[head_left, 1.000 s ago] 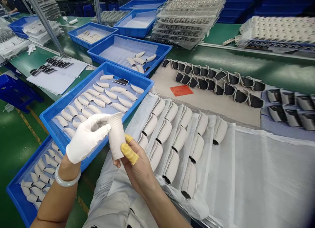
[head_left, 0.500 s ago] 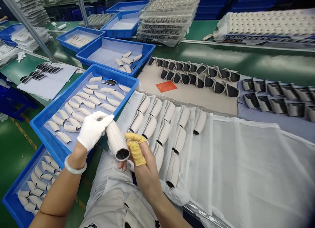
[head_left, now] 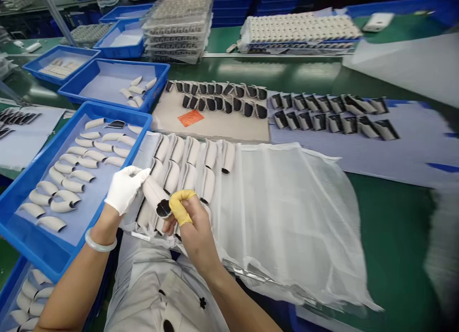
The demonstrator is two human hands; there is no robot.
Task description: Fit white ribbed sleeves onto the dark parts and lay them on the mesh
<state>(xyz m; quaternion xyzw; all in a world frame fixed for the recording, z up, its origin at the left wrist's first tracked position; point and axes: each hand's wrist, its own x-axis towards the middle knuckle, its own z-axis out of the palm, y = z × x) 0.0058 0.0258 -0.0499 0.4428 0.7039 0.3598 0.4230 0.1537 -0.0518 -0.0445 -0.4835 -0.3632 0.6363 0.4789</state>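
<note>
My left hand [head_left: 125,188], in a white glove, pinches the upper end of a curved cream piece [head_left: 153,191] with a black hollow end. My right hand [head_left: 191,215], with yellow covers on its thumb and finger, grips that piece's lower, dark end. The piece is tilted, its hollow end towards me. Beneath and beyond it, similar cream pieces [head_left: 191,150] lie in rows on a white translucent pocketed sheet [head_left: 279,217]. The hands hide part of the nearest rows.
A blue tray [head_left: 82,248] of curved cream pieces stands at my left, with another tray [head_left: 14,265] lower down. Behind the sheet, dark-faced pieces [head_left: 215,102] stand in rows on a beige board [head_left: 229,131] with a red card [head_left: 191,118]. Stacked clear trays [head_left: 177,31] rise farther back.
The view has swung right, so the surroundings shift left in the picture. Both hands, still holding the cream piece, have moved from beside the blue tray to over the filled rows of the sheet.
</note>
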